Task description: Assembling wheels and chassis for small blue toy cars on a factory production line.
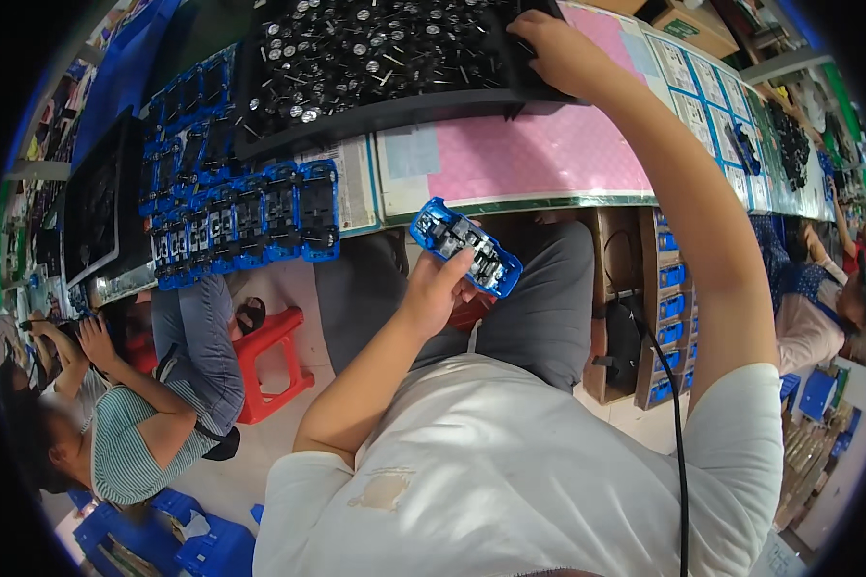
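Note:
My left hand (439, 290) is closed around a toy car body (466, 248), held above my lap. The car has a blue shell, and its underside with black and silvery parts faces up. My right hand (551, 50) reaches out to the right end of a large black tray (385, 117). Its fingers are bent together over the tray's dark inner side; whatever they grip is hidden. Many small black wheels with silvery hubs and thin metal axles (356, 48) fill the tray.
Rows of blue toy car bodies (260, 216) lie on the table left of the tray. A pink sheet (529, 159) covers the tabletop before me. Below right stands a wooden rack (652, 308) with blue parts. A co-worker in a striped shirt (149, 433) sits left, near a red stool (271, 365).

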### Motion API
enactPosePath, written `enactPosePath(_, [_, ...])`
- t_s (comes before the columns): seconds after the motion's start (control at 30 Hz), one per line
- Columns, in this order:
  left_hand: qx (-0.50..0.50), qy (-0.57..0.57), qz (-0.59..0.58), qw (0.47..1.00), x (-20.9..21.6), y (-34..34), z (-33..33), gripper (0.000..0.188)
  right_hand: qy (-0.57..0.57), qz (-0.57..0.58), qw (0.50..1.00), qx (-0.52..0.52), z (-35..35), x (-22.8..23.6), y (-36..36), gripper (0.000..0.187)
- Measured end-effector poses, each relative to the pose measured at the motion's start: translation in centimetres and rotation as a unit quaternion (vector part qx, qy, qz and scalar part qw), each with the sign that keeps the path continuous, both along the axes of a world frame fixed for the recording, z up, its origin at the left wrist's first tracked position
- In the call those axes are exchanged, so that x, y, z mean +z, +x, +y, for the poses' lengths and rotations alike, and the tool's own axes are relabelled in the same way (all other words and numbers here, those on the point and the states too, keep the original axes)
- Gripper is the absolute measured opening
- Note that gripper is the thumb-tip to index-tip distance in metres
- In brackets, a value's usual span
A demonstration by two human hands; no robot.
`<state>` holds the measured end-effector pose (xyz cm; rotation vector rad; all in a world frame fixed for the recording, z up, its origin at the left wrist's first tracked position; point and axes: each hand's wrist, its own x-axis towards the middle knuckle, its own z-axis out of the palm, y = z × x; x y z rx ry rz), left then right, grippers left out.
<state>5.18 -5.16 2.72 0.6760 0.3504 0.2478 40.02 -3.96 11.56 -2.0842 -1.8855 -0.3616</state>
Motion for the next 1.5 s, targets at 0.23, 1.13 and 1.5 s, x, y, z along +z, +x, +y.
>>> enactPosePath(0.23, [-0.020,0.022,0.015,0.999,-0.3,-1.5,2.2,0.041,-0.264,-0.168,0.947,-0.071,4.8,-4.0,4.8,0.050])
enactPosePath(1.13, [0.074,0.086,0.005,0.994,-1.2,0.5,2.9,0.027,-0.009,0.312,0.948,-0.060,-6.8,1.7,-14.2,0.051])
enactPosePath(1.5, [0.090,0.084,0.032,0.992,0.2,0.7,3.3,0.027,-0.138,0.130,0.982,0.008,4.5,-4.0,2.1,0.049])
